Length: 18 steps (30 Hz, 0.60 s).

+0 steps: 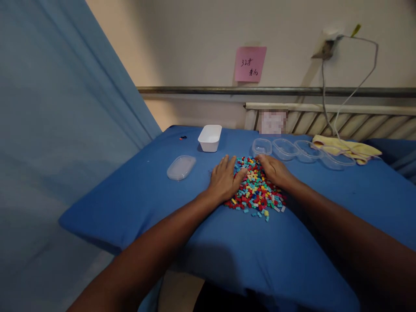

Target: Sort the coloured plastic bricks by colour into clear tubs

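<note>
A heap of small coloured bricks (256, 190), red, blue, yellow, green and white, lies on the blue cloth of the table (136, 203). My left hand (224, 180) rests flat against the heap's left side, fingers stretched out and the thumb lying on the bricks. My right hand (274, 170) presses against the heap's upper right side, fingers extended toward its far edge. Neither hand holds a brick that I can see.
A white rectangular tub (209, 138) stands behind the heap, with a clear lid (181, 167) to its left. A row of clear small containers (292, 149) runs to the right, ending by a yellow cloth (347, 149). A blue curtain (58, 130) hangs at left.
</note>
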### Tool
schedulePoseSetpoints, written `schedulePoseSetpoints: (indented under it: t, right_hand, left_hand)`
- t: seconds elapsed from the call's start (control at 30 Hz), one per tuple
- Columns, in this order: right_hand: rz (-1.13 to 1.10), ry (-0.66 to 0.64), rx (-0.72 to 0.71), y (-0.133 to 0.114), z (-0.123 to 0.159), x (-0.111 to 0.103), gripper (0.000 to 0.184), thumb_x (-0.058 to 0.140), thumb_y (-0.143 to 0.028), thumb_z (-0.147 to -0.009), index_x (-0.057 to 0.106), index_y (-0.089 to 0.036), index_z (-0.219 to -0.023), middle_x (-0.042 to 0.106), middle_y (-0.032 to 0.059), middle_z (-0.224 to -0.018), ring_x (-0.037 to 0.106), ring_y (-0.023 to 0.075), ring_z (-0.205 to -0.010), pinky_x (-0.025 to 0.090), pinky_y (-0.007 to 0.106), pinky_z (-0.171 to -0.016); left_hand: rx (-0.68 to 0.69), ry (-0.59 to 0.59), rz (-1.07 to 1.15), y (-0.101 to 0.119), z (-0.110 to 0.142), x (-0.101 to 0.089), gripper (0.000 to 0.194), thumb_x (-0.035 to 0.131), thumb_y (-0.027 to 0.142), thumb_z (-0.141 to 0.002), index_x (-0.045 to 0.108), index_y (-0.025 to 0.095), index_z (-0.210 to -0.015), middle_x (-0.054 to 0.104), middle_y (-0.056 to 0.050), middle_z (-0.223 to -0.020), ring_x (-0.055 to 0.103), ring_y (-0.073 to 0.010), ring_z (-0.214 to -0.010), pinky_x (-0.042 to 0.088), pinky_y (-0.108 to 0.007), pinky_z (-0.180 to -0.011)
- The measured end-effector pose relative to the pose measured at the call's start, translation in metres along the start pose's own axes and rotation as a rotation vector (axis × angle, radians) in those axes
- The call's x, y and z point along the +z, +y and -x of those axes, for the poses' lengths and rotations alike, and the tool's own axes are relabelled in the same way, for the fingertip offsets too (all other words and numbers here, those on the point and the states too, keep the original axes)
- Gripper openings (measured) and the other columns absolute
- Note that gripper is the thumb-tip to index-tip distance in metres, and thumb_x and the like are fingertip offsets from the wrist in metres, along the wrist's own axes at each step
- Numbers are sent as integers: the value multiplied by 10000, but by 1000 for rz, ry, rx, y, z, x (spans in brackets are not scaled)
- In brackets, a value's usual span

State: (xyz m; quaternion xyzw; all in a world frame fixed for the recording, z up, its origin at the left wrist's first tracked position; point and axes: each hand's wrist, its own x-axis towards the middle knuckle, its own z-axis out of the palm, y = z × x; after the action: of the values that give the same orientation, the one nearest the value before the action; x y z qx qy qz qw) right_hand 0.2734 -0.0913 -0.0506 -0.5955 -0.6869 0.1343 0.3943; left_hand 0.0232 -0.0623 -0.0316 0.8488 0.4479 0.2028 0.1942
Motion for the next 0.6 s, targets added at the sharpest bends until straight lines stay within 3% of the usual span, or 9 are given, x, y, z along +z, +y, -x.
schedulePoseSetpoints:
  t: [0.13, 0.3, 0.47, 0.6]
  right_hand:
    - [-16, -38, 5, 5, -20, 8, 711, 268, -767, -1130, 716, -245, -952, 827, 128, -1049, 740, 365, -1056, 565, 565, -1087]
    - [-115, -104, -24, 3, -34, 20, 716, 326, -815, -1101, 753, -247, -1017, 835, 127, -1170, 734, 356, -1183, 515, 567, -1176]
    - [-279, -72, 81, 6, -38, 23, 789, 325, -862, -1075, 796, -236, -1166, 816, 133, -1338, 691, 374, -1358, 468, 596, -1253]
    - [-452, -77, 245, 6, -39, 20, 972, 127, -879, -1062, 780, -195, -1286, 846, 178, -1197, 807, 360, -1107, 636, 581, -1049]
  left_hand:
    - [-58, -2, 97, -15, -45, 5, 806, 277, 697, -1139, 558, 107, -1609, 493, -253, -1737, 400, -362, -1675, 236, -578, -1384]
    - [63, -111, 200, -15, -87, 11, 736, 231, 626, -1157, 784, 157, -1292, 751, -169, -1482, 631, -313, -1482, 378, -485, -1326]
    - [95, -123, 361, 2, -94, 18, 710, 282, 634, -1146, 803, 166, -1263, 775, -138, -1452, 672, -302, -1424, 464, -435, -1263]
    - [-21, -97, 491, 11, -92, 18, 800, 300, 746, -1110, 819, 146, -1209, 815, -152, -1357, 742, -327, -1303, 538, -454, -1185]
